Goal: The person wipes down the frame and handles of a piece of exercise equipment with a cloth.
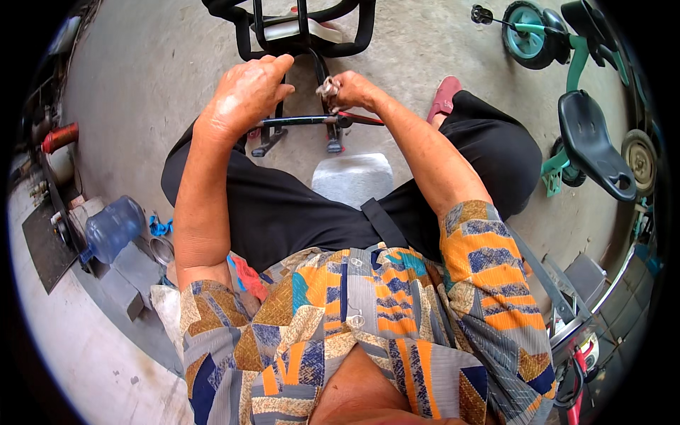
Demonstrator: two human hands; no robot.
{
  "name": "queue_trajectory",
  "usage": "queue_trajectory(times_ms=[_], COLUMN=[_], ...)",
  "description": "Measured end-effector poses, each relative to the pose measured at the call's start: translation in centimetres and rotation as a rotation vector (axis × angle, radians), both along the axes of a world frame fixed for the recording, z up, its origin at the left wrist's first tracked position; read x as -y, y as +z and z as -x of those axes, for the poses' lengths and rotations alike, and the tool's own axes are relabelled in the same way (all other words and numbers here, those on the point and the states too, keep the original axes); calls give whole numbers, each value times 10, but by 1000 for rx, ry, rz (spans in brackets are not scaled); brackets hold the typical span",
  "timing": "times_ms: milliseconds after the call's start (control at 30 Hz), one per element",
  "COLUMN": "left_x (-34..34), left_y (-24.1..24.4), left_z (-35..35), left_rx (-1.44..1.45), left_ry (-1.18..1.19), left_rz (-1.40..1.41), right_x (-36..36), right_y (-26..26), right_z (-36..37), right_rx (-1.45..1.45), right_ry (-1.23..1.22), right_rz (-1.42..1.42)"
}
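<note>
In front of me stands a black tubular metal frame (320, 69) with padded looped bars (366, 32) at its far end. My left hand (247, 93) hovers over its left side, thumb and fingers apart, with nothing visible between them. Whether it touches a tube behind it cannot be told. My right hand (353, 91) pinches a crumpled greyish rag (329, 87) beside the right-hand upright. Just below, a dark crossbar (297, 120) joins the uprights, and a red-edged bar (364, 118) runs out to the right. A white pad (297, 31) shows inside the loops.
A grey rounded panel (353, 178) lies between my knees. To the right stands a teal child's tricycle (579, 64) with a black seat (592, 141). At left are a blue water jug (114, 228), grey blocks (130, 276) and a red cylinder (61, 138) on the concrete floor (143, 64).
</note>
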State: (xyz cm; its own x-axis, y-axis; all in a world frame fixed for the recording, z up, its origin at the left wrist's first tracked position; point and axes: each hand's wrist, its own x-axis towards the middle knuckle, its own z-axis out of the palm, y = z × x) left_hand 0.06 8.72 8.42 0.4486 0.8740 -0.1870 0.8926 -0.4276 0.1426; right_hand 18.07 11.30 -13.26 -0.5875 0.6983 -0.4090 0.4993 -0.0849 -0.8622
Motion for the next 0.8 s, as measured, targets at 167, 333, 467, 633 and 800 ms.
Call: queue_trajectory(times_ms=[167, 333, 467, 633, 800], left_x=[-4, -6, -7, -9, -6], left_y=[5, 6, 7, 2, -5], left_z=[-1, 3, 4, -2, -6], left_rx=[-50, -63, -61, -59, -43], left_ry=[35, 47, 51, 25, -23], left_rz=[83, 99, 103, 103, 86], right_x=[-25, -34, -23, 1, 15], right_y=[0, 13, 19, -7, 19], right_z=[8, 14, 11, 0, -1], right_rx=[-192, -213, -215, 102, 154], right_ry=[-379, -458, -407, 24, -101], right_rz=[123, 106, 209, -25, 33])
